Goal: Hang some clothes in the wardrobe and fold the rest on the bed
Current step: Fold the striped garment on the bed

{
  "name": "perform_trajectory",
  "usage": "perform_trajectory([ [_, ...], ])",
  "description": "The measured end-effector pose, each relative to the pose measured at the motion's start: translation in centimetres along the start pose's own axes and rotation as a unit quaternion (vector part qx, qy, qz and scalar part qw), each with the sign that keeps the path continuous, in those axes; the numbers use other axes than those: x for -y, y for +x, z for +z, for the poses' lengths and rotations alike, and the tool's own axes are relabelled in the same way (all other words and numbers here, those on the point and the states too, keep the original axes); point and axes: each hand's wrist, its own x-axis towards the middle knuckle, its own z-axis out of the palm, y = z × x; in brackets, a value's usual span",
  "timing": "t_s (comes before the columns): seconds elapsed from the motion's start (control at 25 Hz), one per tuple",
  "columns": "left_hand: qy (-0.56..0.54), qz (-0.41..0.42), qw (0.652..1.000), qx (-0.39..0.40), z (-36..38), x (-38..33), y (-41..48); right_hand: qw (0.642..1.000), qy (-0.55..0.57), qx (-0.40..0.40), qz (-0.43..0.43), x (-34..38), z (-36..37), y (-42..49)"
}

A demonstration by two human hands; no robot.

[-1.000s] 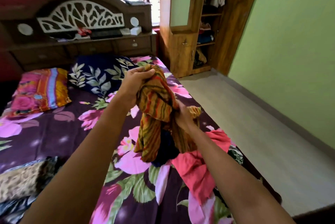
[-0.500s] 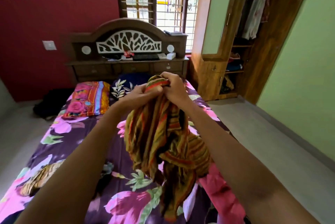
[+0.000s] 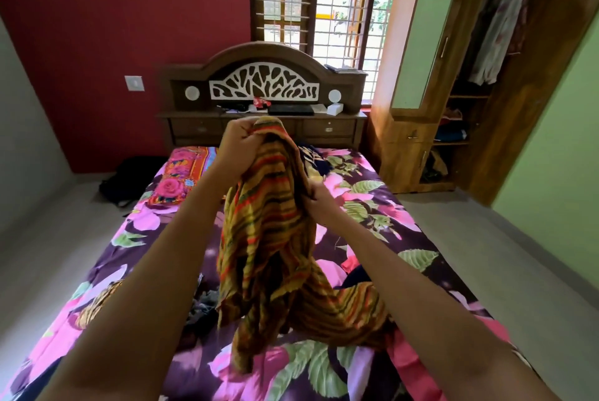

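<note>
- A person faces a bed [image 3: 382,206] from its foot, both bare arms stretched out over the purple floral sheet, holding up a striped garment [image 3: 269,232] of orange, yellow and green.
- The left hand [image 3: 238,144] is raised at 12 o'clock of the garment, its fingers [image 3: 248,138] clenched round the bunched top edge.
- The right hand [image 3: 321,203] sits lower, at 3 o'clock of the garment, its fingers [image 3: 311,194] pinching a fold along the side edge.
- The garment hangs in loose folds between the two arms. Its lower end trails on the sheet toward 5 o'clock, under the right forearm.
- A pink garment [image 3: 418,368] lies on the bed at 4 o'clock, beside that trailing end.
- A brown patterned cloth [image 3: 97,303] lies at 8 o'clock near the bed's left edge, and a grey cloth [image 3: 204,303] lies just beside the left forearm.
- At the head of the bed lie a pink floral pillow [image 3: 181,173] at 10 o'clock and a dark leaf-print pillow [image 3: 312,157], partly hidden behind the garment.
- A carved wooden headboard [image 3: 262,89] stands at 12 o'clock, under a barred window [image 3: 324,11].
- The wooden wardrobe [image 3: 405,147] stands open at 2 o'clock, with hanging clothes [image 3: 496,40] inside.
- A black bag [image 3: 129,177] sits on the floor at 9 o'clock.
</note>
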Motion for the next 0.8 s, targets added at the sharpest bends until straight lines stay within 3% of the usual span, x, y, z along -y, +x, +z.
perform_trajectory([
  [0.16, -0.05, -0.031, 0.992, -0.114, -3.4, -0.3, 0.7, 0.974, -0.092, 0.133, 0.158, -2.2, -0.1, -1.2],
  [0.24, -0.047, -0.044, 0.989, -0.135, -4.5, 0.8, 0.5, 0.959, 0.022, 0.191, 0.208, -0.8, -1.2, -1.7],
  [0.32, 0.005, -0.069, 0.993, -0.093, -4.5, 3.1, -0.1, 0.945, 0.153, 0.219, 0.189, 1.7, -1.9, -1.6],
  [0.48, 0.041, -0.197, 0.977, 0.066, -2.7, 7.7, -2.3, 0.909, 0.377, 0.108, 0.14, 6.8, -2.4, 0.0],
  [0.6, 0.0, -0.165, 0.986, 0.004, -1.7, 7.2, -2.4, 0.836, 0.532, 0.015, 0.135, 8.3, -2.3, 1.7],
  [0.68, -0.082, -0.173, 0.981, -0.028, -1.3, 5.2, -2.2, 0.808, 0.576, -0.03, 0.121, 9.2, -2.0, 2.6],
  [0.76, -0.139, -0.161, 0.977, 0.007, -0.9, 4.1, -1.9, 0.797, 0.59, -0.06, 0.111, 10.4, -1.7, 3.1],
  [0.8, -0.111, -0.14, 0.984, 0.025, -0.4, 3.6, -1.8, 0.791, 0.598, -0.074, 0.107, 11.0, -1.7, 3.2],
])
